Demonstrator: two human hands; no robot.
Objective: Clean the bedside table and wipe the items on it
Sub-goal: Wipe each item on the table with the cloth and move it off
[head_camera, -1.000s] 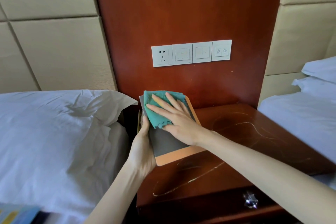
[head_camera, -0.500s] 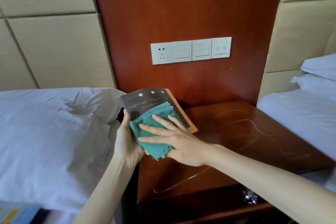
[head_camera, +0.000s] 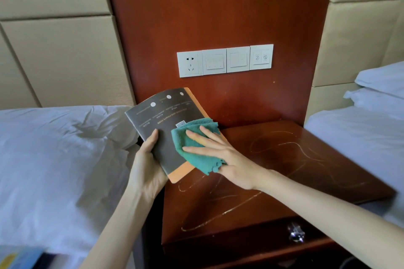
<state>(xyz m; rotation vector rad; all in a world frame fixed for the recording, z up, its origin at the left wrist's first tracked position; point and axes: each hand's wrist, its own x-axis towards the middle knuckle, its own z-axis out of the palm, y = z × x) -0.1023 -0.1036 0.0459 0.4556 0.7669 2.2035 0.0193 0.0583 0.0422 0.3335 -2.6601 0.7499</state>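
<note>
Teal cloth [head_camera: 192, 148] pressed to dark grey orange-edged booklet [head_camera: 157, 120], right hand [head_camera: 220, 155] fingers spread | left hand [head_camera: 148, 159] gripping left edge | red-brown wooden bedside table [head_camera: 284, 159] judged pending.

A wood panel [head_camera: 218, 6] fills twelve o'clock, carrying a socket-and-switch row [head_camera: 225, 60]. Beige padded panels [head_camera: 54, 50] flank it. A white bed [head_camera: 54, 159] lies at nine, a second bed [head_camera: 360, 133] at three, the scratched bedside table [head_camera: 306, 159] at five.

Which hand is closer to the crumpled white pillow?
Left. The left hand grips the dark paper booklet right beside the crumpled white pillow; the right hand presses the teal cloth farther away.
</note>
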